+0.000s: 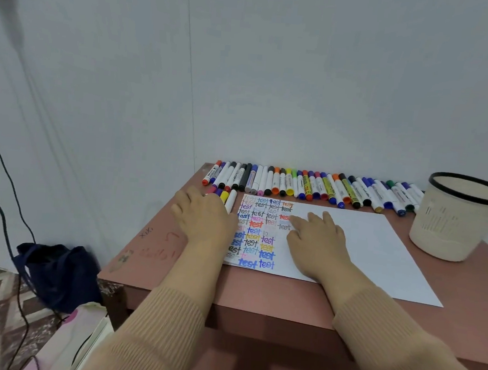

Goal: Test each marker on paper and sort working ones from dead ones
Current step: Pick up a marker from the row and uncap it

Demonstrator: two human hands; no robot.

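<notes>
Markers [310, 187] row beyond paper [378, 249]; few just beside left grip [204, 219].

2 ribbed tan knit sleeves [165, 325]

Capped markers [310, 187] in a row along the far table [257, 292] edge, smaller cluster [230, 200] beside white paper [378, 249], left part filled with coloured "test" words.
</notes>
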